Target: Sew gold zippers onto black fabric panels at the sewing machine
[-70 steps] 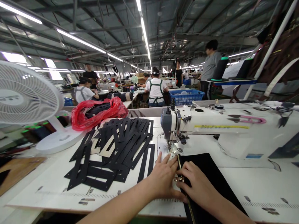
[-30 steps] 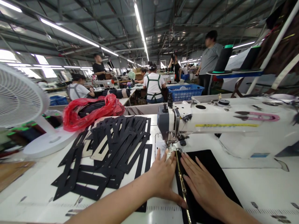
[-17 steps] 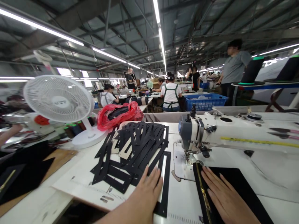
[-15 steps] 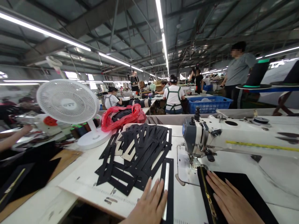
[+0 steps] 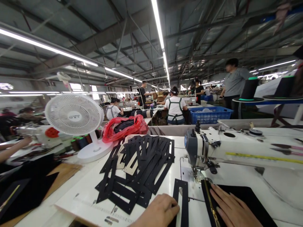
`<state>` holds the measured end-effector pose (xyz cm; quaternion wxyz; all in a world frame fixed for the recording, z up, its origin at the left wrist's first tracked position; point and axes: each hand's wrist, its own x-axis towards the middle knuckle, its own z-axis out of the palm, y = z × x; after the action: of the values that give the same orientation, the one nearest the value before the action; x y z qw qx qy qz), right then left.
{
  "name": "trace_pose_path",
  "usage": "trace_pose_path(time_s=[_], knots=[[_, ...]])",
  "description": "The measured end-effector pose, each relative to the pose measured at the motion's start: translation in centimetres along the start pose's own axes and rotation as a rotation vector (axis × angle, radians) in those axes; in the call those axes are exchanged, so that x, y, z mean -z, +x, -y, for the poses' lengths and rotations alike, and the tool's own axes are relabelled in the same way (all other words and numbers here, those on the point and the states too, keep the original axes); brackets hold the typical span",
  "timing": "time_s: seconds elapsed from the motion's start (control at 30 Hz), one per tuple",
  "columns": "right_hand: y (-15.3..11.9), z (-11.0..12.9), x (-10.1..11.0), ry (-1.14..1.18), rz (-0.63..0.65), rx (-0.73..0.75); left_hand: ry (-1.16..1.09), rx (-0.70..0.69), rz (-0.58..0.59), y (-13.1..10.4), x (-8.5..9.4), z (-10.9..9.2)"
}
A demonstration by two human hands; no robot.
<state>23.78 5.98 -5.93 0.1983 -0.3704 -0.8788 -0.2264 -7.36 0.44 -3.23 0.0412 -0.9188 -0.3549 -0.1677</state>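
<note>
My left hand [image 5: 163, 210] has its fingers curled at the left edge of a black rectangular frame piece [image 5: 184, 197] with a long slot. The fingertips are partly hidden. My right hand [image 5: 234, 205] lies flat, fingers stretched out, on a black fabric panel [image 5: 251, 195]. Along that panel's left side runs a gold zipper [image 5: 213, 211]. The panel's far left corner is close to the presser foot of the white sewing machine [image 5: 197, 171]. Left of the machine is a loose pile of similar black frame pieces [image 5: 142, 167], a few showing beige undersides.
A white fan [image 5: 94, 148] stands at the back left, beside a red plastic bag [image 5: 125, 127] of dark material. A co-worker's arm [image 5: 16, 146] reaches in at the far left. Thread cones [image 5: 249, 90] stand at right. A blue crate [image 5: 210, 115] and several people are farther back.
My left hand has curled from flat, and the single black frame has shifted right, nearer the machine. My right hand stays flat on the zippered panel. The whole view has tilted up slightly.
</note>
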Motion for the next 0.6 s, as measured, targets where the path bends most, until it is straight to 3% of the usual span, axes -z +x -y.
trace_pose_path(time_s=[0.13,0.37,0.47,0.6], knots=[[0.3,0.2,-0.2,0.056,0.003,-0.04,-0.1,0.114,0.024,1.6,0.8,0.1],[0.6,0.6,0.1,0.045,0.034,-0.01,-0.18,0.174,-0.095,3.8,0.2,1.4],[0.6,1.2,0.6,0.067,0.054,-0.031,-0.138,0.175,-0.188,3.8,0.0,1.5],[0.7,2.5,1.4,0.14,0.08,-0.056,-0.092,0.037,-0.388,3.3,0.3,0.2]])
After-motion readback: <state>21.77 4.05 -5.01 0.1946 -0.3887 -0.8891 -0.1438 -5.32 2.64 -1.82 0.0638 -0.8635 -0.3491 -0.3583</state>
